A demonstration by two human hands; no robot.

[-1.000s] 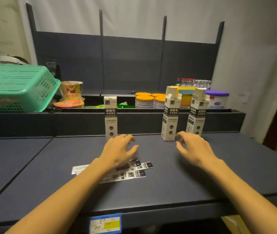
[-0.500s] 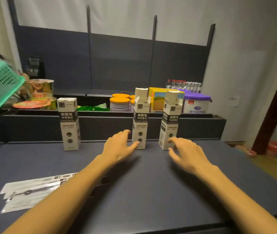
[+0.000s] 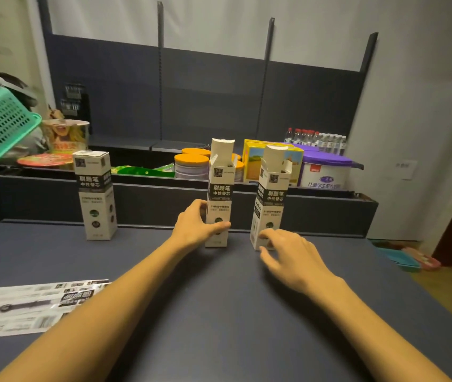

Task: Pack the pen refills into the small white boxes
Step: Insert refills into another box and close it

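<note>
Both hands have closed in on the open boxes since a moment ago, when they hung just short of them. On the dark desk stand three tall white boxes: the closed box well off to the left, the middle box and the right box near each other, both upright with their top flaps standing open. The left hand grips the middle box low down, thumb across its front and fingers behind. The right hand touches the foot of the right box with loosely bent fingers; whether it has a hold cannot be told. Flat packets of pen refills lie at the desk's near left edge, well apart from the boxes, white with black printed labels. The step in hand seems to be fetching an open box; next, I judge, a box must come toward the packets, or a packet be lifted and slid in endwise through the open top while the box is steadied against tipping.
</note>
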